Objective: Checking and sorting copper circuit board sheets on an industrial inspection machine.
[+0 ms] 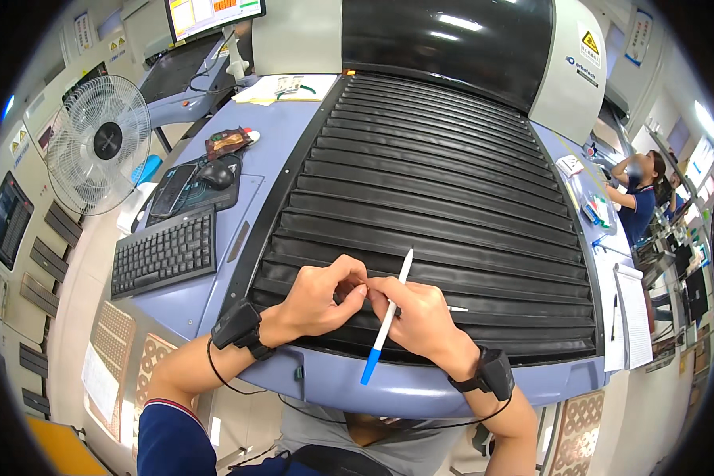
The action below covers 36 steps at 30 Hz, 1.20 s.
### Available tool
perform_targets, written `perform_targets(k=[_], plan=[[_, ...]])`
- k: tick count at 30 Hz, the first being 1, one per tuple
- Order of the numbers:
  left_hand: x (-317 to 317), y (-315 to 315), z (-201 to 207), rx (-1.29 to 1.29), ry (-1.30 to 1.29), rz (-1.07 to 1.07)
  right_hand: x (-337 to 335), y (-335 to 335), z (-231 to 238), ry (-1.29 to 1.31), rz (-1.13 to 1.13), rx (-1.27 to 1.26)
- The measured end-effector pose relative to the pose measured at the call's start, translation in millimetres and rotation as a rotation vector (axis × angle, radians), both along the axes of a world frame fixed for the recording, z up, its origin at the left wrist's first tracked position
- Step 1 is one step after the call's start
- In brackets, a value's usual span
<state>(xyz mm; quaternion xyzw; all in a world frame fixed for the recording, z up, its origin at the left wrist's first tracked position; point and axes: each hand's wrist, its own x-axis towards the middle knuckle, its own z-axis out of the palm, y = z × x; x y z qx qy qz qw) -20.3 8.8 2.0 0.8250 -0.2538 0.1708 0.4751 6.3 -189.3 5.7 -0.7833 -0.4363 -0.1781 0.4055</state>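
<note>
My left hand (325,295) is closed, with thumb and fingertips pinched together over the near end of the black ribbed cover (428,186). Whatever lies in that pinch is too small to make out. Fingertip to fingertip with it is my right hand (422,316), also closed. A white pen with a blue end (383,333) is tucked in my right hand, slanting across it with the blue end toward me. From behind the right hand a thin, pale tip (458,309) sticks out; the rest of it is hidden. Both wrists wear black bands with boxes and cords.
Left of the cover are a black keyboard (165,252), a mouse (216,174) and a brown packet (228,142). A standing fan (99,144) is farther left. A notepad (633,305) lies at the right edge. A person in dark blue (636,210) is at the far right.
</note>
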Motion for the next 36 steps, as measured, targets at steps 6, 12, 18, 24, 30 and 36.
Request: perform_targets(k=[6,12,18,24,30,36], plan=[[4.7,-9.9,1.3,-0.008,-0.011,-0.020,1.7,-8.9,9.7,-0.004,0.004,-0.014],[-4.2,2.1,2.4,0.000,0.070,0.050,2.1,4.6,5.2,-0.002,0.020,-0.027],[8.1,-5.7,-6.5,0.013,-0.126,-0.003,-7.2,0.1,6.6,0.009,-0.078,-0.021],[5.3,1.9,-4.2,-0.044,-0.165,0.037,0.7,6.1,0.0,0.092,-0.081,-0.031],[9.4,-3.0,-6.5,-0.036,-0.187,0.039,4.2,3.8,2.2,0.131,-0.067,-0.032],[15.6,-3.6,-7.2,-0.064,-0.211,0.029,5.4,-0.5,5.5,0.149,-0.117,-0.110]])
